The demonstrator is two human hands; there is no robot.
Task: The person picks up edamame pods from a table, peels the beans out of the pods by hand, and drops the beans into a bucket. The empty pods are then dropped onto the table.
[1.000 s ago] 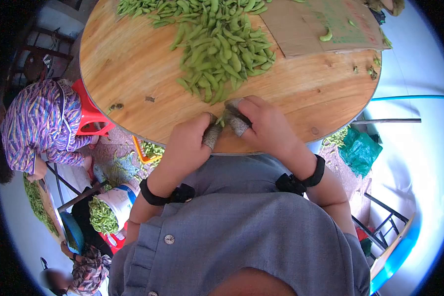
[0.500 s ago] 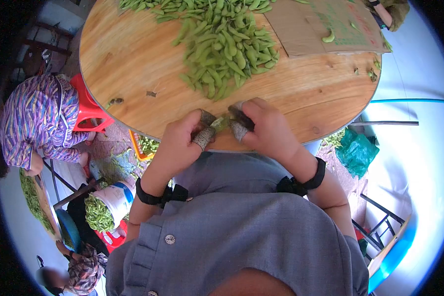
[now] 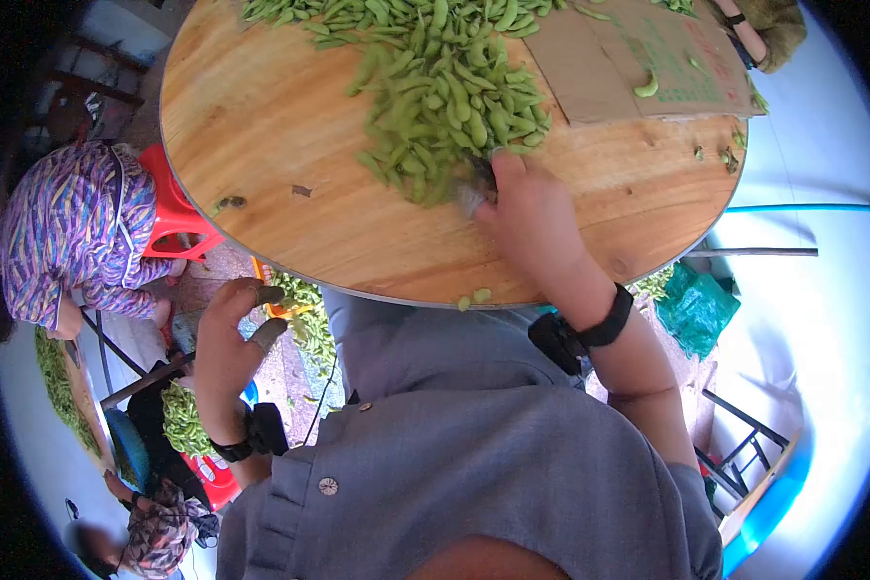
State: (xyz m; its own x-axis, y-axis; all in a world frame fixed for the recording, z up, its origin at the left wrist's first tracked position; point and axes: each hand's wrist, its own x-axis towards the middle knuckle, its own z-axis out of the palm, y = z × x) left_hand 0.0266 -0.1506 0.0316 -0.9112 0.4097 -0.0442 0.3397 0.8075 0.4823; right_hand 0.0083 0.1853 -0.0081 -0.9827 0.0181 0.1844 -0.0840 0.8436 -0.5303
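A heap of green soybean pods [image 3: 435, 106] lies on the round wooden table [image 3: 290, 232]. My right hand [image 3: 541, 222] is at the near edge of this heap, its wrapped thumb and forefinger against the pods. Motion blurs those fingertips, so whether a pod is between them cannot be made out. My left hand [image 3: 227, 343] is off the table's near left edge, above a yellow-orange basket [image 3: 278, 311] of pods. Its wrapped thumb and forefinger are spread, with nothing seen between them. Two shelled green beans [image 3: 480, 295] lie at the table's near edge.
Flattened cardboard [image 3: 590, 87] covers the table's far right, and another person's arm [image 3: 744, 34] shows beyond it. At left, a person in a patterned top [image 3: 72, 232] sits on a red stool [image 3: 169, 217]. A green bag [image 3: 701, 309] stands on the floor at right.
My hands were together at the table's near edge and have parted. The left moved left and down off the table; the right moved forward to the heap. Two beans now show at the edge.
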